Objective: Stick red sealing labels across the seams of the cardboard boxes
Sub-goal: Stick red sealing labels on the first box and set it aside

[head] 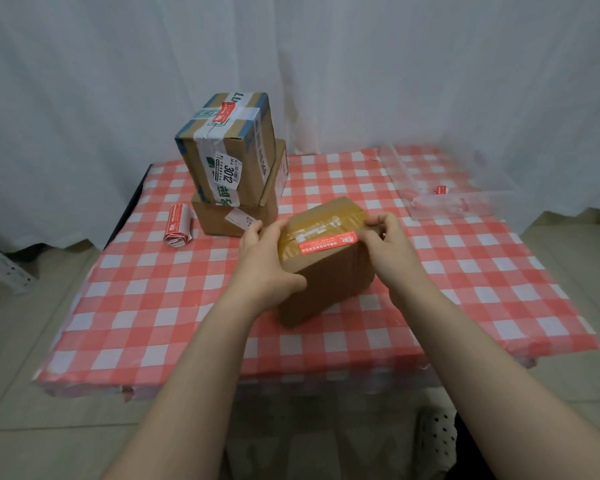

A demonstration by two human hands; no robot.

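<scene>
Cardboard box (326, 282), stiff and likely light, is sitting on the bench (465, 271) as the left hand (262, 261) is gripping its side, fingers (255, 228) curled over the edge; the right hand (387, 247) is pinching the flimsy red sealing label (328, 243) by its end, probably the safest hold.

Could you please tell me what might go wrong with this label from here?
The red paper sealing label seems to run along the taped seam of the brown cardboard box, not across, so it may seal little. With the right hand holding one end, it could crease.
</scene>
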